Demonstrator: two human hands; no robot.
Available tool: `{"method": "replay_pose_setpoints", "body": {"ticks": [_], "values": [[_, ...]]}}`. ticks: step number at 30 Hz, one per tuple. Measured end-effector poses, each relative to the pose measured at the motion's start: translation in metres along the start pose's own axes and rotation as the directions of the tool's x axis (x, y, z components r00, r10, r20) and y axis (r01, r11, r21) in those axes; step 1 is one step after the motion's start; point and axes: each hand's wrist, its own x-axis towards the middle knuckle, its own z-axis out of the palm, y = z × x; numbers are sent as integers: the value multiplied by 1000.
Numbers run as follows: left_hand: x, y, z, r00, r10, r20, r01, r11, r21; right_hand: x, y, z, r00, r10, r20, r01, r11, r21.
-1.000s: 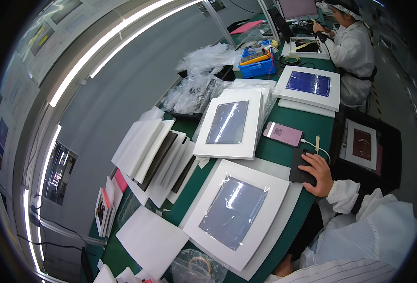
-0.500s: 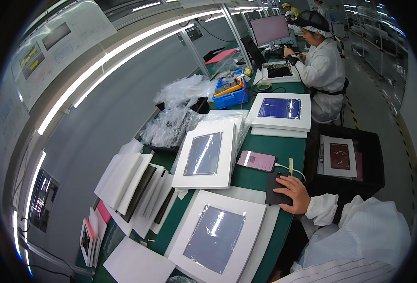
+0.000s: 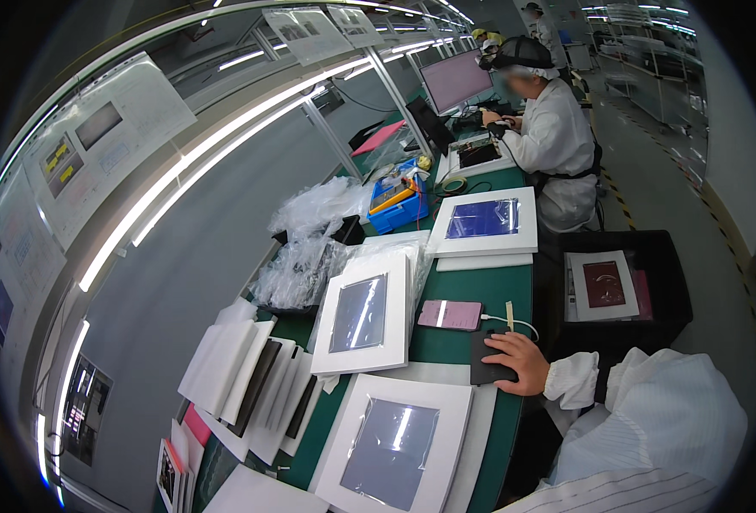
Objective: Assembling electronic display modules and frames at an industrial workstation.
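Observation:
My right hand (image 3: pixel 519 363) lies palm down at the table's right edge, its fingers spread over a flat black pad (image 3: pixel 486 359). Whether something small and dark is under the palm I cannot tell. Just beyond it is a pink-screened phone (image 3: pixel 451 315) with a white cable plugged into its right end. Nearer me, a white-framed panel (image 3: pixel 357 500) with a grey film-covered window rests on white foam sheets. Another white-framed panel (image 3: pixel 325 338) lies farther off to the left. My left hand is outside the picture.
A blue-windowed panel (image 3: pixel 523 241) lies farther along the green table (image 3: pixel 434 342). Left are upright white boards (image 3: pixel 215 368), plastic wrap (image 3: pixel 292 274) and a blue tool bin (image 3: pixel 399 214). A black crate (image 3: pixel 669 312) stands right, near a seated co-worker (image 3: pixel 558 128).
The whole view has shifted, so the table things appear lower and the far aisle shows more. My right hand stays on the black pad with its fingers spread.

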Motion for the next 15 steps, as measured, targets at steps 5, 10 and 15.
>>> {"method": "replay_pose_setpoints", "body": {"ticks": [5, 10, 15], "values": [[-3, 9, 5, 999, 40, 30, -40, 999, -29, -3, 2, 4, 1000, -9, -13, 9, 1000, -25], [-17, 21, 21, 989, 69, 127, -60, 996, -73, -7, -1, 5, 1000, -16, -27, 15, 999, -39], [-40, 20, 45, 967, 30, 252, -5, 995, -100, -5, -4, 8, 998, -48, -36, 47, 998, -30]]}}
